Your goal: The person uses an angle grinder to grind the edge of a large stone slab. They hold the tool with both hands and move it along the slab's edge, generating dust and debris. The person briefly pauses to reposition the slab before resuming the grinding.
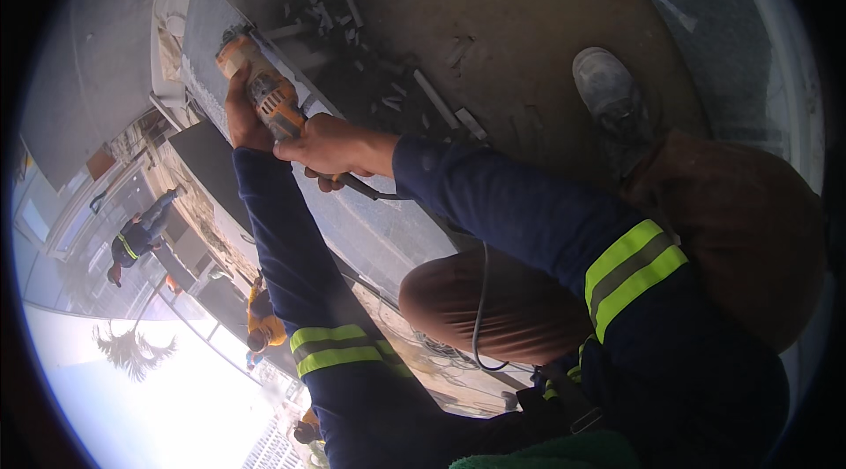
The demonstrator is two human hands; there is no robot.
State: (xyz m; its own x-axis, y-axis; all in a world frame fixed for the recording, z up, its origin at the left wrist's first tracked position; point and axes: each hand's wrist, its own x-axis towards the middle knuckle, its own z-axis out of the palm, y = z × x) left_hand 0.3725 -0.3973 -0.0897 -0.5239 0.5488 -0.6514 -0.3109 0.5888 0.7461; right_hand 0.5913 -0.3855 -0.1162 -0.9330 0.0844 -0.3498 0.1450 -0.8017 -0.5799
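An orange and grey angle grinder [273,101], dusty all over, is held in both of my hands. My left hand [245,115] is closed around its front part, just behind the head. Around the rear body, close to the cord, my right hand [339,147] is wrapped. The grinder's head is at the far part of a long grey slab [374,215], by its edge. Pale dust hangs in the air there. The disc itself is mostly hidden, so I cannot tell whether it touches the slab.
A grey power cord [482,310] loops down past my bent knee [493,306]. Cut strips and broken offcuts [435,97] litter the dusty floor [520,20] right of the slab. My shoe [608,86] stands on that floor. Other people, one in dark clothes [137,238], are farther off to the left.
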